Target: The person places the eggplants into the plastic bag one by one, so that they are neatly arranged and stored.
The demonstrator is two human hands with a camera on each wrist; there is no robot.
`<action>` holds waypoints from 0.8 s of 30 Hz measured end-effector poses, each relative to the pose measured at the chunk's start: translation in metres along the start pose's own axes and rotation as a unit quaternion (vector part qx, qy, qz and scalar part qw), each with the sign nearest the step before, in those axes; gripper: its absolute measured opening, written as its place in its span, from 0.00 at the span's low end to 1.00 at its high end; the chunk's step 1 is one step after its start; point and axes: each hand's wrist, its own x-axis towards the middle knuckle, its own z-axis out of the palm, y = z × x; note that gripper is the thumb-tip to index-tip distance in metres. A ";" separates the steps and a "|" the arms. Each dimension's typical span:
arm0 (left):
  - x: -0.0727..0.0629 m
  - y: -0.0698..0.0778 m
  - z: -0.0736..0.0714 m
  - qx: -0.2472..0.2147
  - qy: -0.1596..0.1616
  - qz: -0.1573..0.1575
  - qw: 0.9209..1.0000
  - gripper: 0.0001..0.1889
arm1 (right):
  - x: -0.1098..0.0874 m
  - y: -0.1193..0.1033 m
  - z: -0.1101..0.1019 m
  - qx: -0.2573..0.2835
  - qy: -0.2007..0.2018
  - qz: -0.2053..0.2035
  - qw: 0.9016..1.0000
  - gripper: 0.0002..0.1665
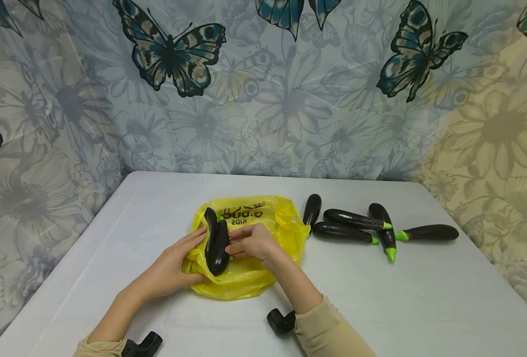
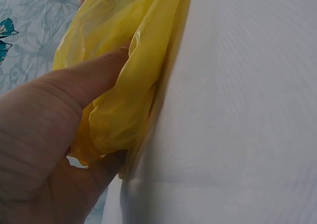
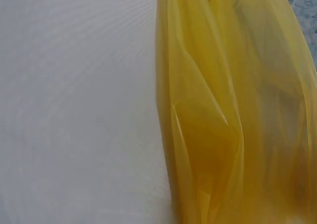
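Two dark purple eggplants, a right one (image 1: 219,248) and a left one (image 1: 211,225), lie side by side at the opening of a yellow plastic bag (image 1: 263,218). My left hand (image 1: 169,270) grips the left side of the bag. In the left wrist view, the thumb (image 2: 101,75) lies over the yellow film with fingers behind it. My right hand (image 1: 254,243) has bent fingers against the right eggplant; whether they pinch it or the bag's edge I cannot tell. Yellow film (image 3: 237,135) hides nearly all of this hand in the right wrist view.
Several more eggplants (image 1: 344,232) lie loosely grouped right of the bag, some crossing, with green stem ends. All rests on a white-covered table (image 1: 424,297). Butterfly-print fabric (image 1: 290,99) hangs behind it. Black devices (image 1: 281,321) sit at both wrists.
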 end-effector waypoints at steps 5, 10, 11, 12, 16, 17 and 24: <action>-0.001 -0.001 0.000 0.001 0.000 0.003 1.000 0.50 | 0.000 0.001 0.000 -0.003 0.008 -0.002 1.000 0.19; -0.001 -0.001 0.000 0.005 0.001 0.000 1.000 0.49 | 0.002 0.002 0.001 -0.001 0.021 -0.008 1.000 0.19; -0.001 -0.001 0.000 0.005 0.002 0.000 1.000 0.49 | 0.002 0.002 0.001 0.000 0.024 -0.009 1.000 0.18; -0.001 0.000 0.000 0.005 0.002 -0.001 1.000 0.49 | 0.002 0.001 0.001 0.001 0.026 -0.010 1.000 0.18; -0.001 0.000 0.000 0.004 0.004 0.001 1.000 0.50 | 0.002 0.000 0.001 0.001 0.030 -0.010 0.999 0.17; -0.001 -0.001 0.000 0.004 0.004 0.002 1.000 0.50 | 0.002 0.000 0.001 0.001 0.031 -0.009 0.999 0.17; 0.000 -0.002 0.003 0.007 0.001 -0.001 1.000 0.50 | 0.001 -0.001 -0.001 0.003 0.030 -0.006 1.000 0.14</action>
